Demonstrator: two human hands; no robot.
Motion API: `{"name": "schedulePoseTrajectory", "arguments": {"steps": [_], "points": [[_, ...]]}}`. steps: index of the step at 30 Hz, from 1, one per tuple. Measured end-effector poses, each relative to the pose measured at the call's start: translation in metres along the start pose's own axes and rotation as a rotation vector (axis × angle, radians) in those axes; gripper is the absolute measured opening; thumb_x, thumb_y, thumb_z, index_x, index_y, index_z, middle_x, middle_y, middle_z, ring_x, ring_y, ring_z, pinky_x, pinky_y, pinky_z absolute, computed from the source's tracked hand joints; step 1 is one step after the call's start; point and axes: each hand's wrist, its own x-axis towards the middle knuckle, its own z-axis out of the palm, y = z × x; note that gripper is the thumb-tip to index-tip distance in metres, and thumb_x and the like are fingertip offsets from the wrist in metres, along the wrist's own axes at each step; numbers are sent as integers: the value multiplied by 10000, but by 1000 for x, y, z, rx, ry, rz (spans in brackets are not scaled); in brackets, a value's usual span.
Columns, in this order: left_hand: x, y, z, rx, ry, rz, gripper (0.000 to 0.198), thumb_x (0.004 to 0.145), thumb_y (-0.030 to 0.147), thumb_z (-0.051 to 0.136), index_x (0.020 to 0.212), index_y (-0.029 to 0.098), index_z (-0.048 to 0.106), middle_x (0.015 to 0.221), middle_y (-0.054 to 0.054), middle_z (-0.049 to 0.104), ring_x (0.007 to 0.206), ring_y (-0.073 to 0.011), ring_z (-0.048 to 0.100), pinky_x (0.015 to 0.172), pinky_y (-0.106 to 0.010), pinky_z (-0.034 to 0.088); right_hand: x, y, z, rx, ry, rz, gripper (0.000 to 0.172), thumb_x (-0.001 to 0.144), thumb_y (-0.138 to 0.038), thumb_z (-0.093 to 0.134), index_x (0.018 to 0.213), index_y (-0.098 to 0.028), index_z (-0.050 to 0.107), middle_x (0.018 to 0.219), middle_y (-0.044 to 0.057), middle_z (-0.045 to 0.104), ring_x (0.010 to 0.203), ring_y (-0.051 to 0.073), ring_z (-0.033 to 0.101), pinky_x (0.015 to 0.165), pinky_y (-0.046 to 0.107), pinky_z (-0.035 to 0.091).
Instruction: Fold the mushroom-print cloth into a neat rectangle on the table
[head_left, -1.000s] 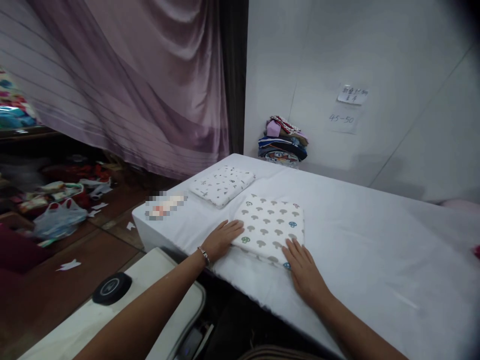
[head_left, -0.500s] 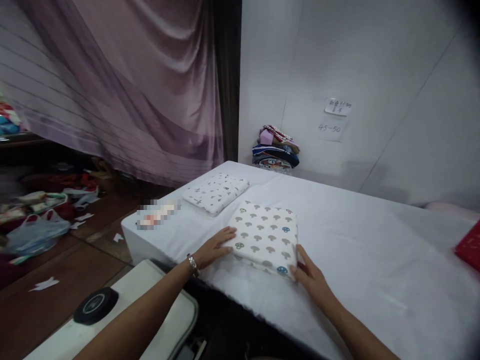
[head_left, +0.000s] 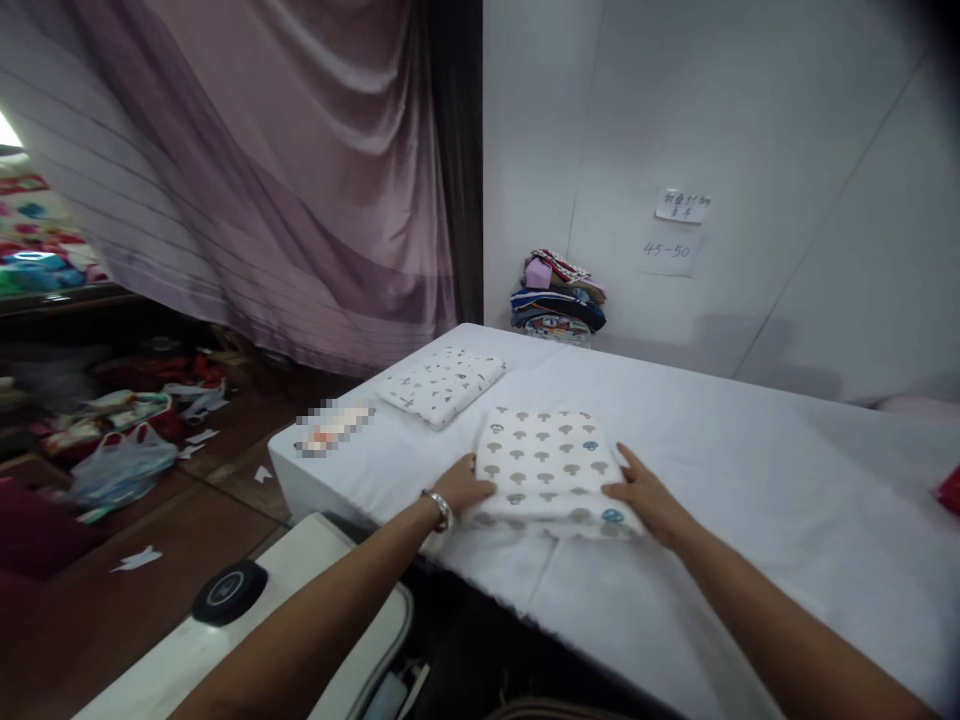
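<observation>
A white folded cloth with a mushroom print lies across the near part of the white-covered table. My left hand grips its left edge, thumb on top; the other fingers are partly hidden at the side. At the right edge, my right hand holds the cloth between thumb and fingers. The front edge bulges and looks slightly raised, with a lower layer showing under it. Farther back on the left rests a second folded white cloth with small dark motifs.
A blurred-out flat item lies at the table's left corner. Beside the table stands a white surface bearing a round black object. Folded clothes are stacked by the wall. Plastic bags and scraps litter the floor.
Both hands have moved from resting against the mushroom-print cloth's sides to gripping its edges. The cloth's front has lifted and bulged. The view has shifted slightly left.
</observation>
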Motion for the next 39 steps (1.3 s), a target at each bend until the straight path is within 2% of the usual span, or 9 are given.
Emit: {"name": "schedulePoseTrajectory", "arguments": {"steps": [4,7,10,12,15,20,23,28,39], "points": [[-25,67,44,-263,-121,-22,708,636,439,633,1285,252,419,1206,-91,592,1025,-248,595,782,-348,499,15,-20,-91,-132,4,-8,791,659,-243,643,1387,-262,335,1174,114,619,842,291,672,703,461,554],[-32,116,78,-267,-223,-7,697,640,525,620,1264,284,423,1034,-104,659,888,-271,638,677,-376,498,28,-26,-155,-358,90,26,644,604,-251,659,1233,-318,538,1157,73,630,887,310,656,765,482,528],[-30,142,94,-168,-257,89,583,662,481,613,1202,298,489,884,-101,678,818,-282,647,631,-397,474,29,-24,-185,-732,226,1,402,643,-300,622,1037,-246,681,996,135,683,864,360,646,799,535,485],[-23,144,92,-142,-230,135,436,690,401,594,1112,299,561,796,-80,675,771,-268,647,623,-393,472,21,-19,-179,-848,252,-45,379,680,-322,590,1027,-205,687,994,154,680,909,370,633,836,525,464],[-4,138,76,-163,-95,161,253,760,285,503,983,274,621,823,-58,668,796,-231,632,686,-374,487,3,-13,-141,-870,242,-156,451,747,-371,546,1165,-213,609,1182,124,610,1056,353,575,899,485,448],[49,134,53,-195,96,260,288,845,204,401,1060,236,591,1111,-32,601,1088,-172,518,961,-305,403,-34,-10,-59,-975,89,-311,520,857,-449,419,1266,-143,516,1343,133,474,1262,309,399,1032,498,344],[80,130,54,-154,78,168,269,849,295,454,1050,197,603,1114,-60,599,1055,-196,534,925,-319,420,-52,-9,-33,-1048,37,-364,524,874,-474,409,1311,-189,462,1363,107,458,1283,280,373,1041,511,326],[104,120,59,-175,-136,-55,345,764,457,555,980,199,634,999,-56,656,856,-205,603,707,-288,477,-74,-6,-24,-1112,104,-445,446,866,-392,457,1262,-192,503,1265,118,536,1150,272,492,945,453,426],[105,106,70,-269,-85,-86,150,745,325,596,800,191,636,850,-26,668,754,-154,589,679,-246,454,-96,4,-9,-1164,139,-482,286,857,-168,397,1053,-187,603,954,96,601,839,225,550,743,375,470]]}}
